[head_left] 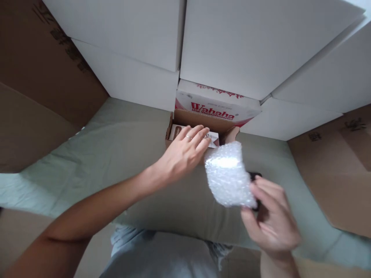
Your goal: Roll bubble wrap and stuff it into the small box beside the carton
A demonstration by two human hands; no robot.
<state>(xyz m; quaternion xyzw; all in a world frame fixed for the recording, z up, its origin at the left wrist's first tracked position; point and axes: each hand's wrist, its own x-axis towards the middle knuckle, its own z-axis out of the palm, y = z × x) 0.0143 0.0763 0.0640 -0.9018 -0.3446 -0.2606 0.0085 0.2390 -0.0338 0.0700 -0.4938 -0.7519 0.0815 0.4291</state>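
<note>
A small open cardboard box sits on the green cloth, with a white carton inside it. My left hand lies over the carton, its fingers stretched out and close together. Much of the carton is hidden beneath those fingers. To the right, my right hand pinches a bubble-wrapped package by its right edge. The package is in front of the cardboard box, tilted and slightly blurred. Something black shows behind the wrap at my fingers; its kind is hidden.
A white Wahaha carton stands right behind the cardboard box. White panels rise at the back, and brown cardboard sheets flank both sides. Green cloth covers the surface, and my lap is at its near edge.
</note>
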